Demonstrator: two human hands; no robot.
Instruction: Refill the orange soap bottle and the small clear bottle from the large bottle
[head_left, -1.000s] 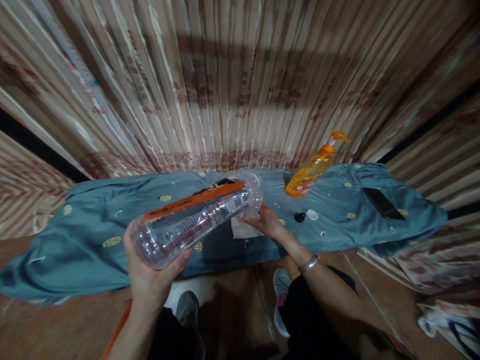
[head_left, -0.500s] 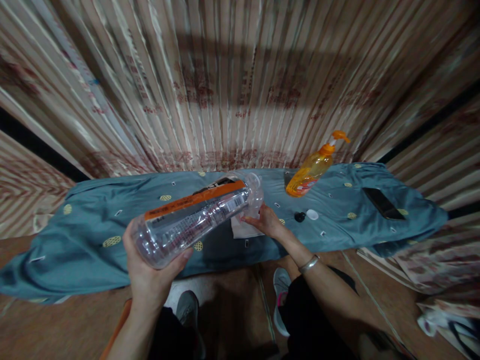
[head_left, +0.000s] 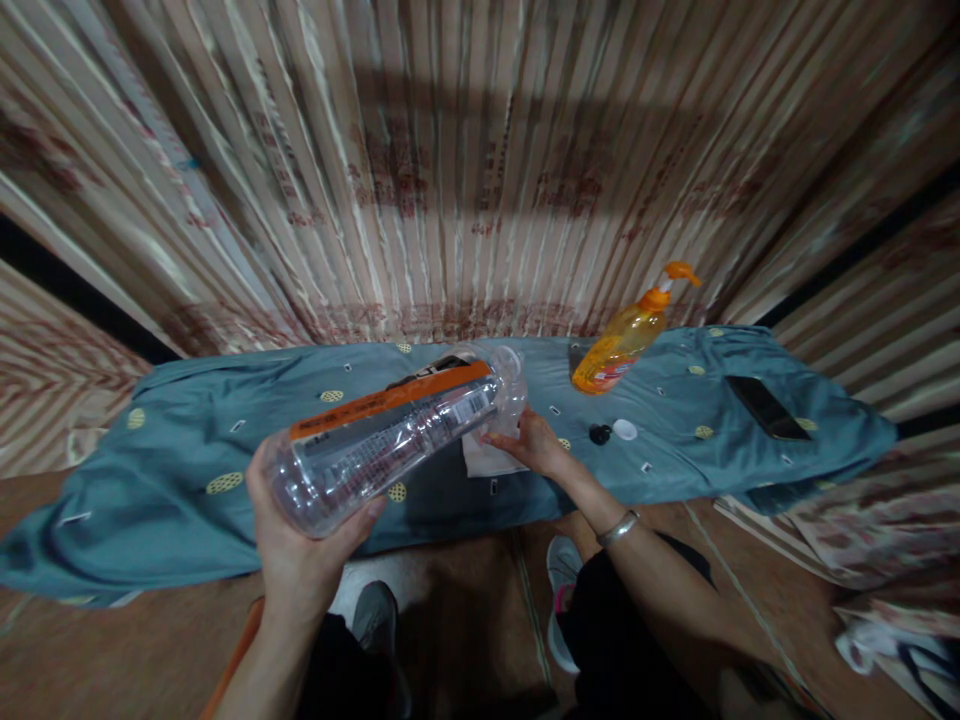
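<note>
A large clear plastic bottle [head_left: 397,435] with an orange and grey label lies tilted across my view, its neck up and to the right. My left hand [head_left: 300,535] is wrapped round the bottle's base. At the neck end, my right hand [head_left: 534,440] supports the bottle, its thumb stretched to the left and its other fingers partly hidden behind the clear plastic. Under the neck and my right hand, a pale folded cloth or paper [head_left: 486,460] lies on the blue-green sheet [head_left: 172,440]. No liquid can be made out inside the bottle.
An orange pump bottle [head_left: 619,345] with yellow-orange liquid stands to the right. Near it lie a small black object [head_left: 599,434] and a white round cap or disc [head_left: 624,429]. Farther right is a dark phone [head_left: 766,407]. A patterned curtain [head_left: 465,180] hangs behind.
</note>
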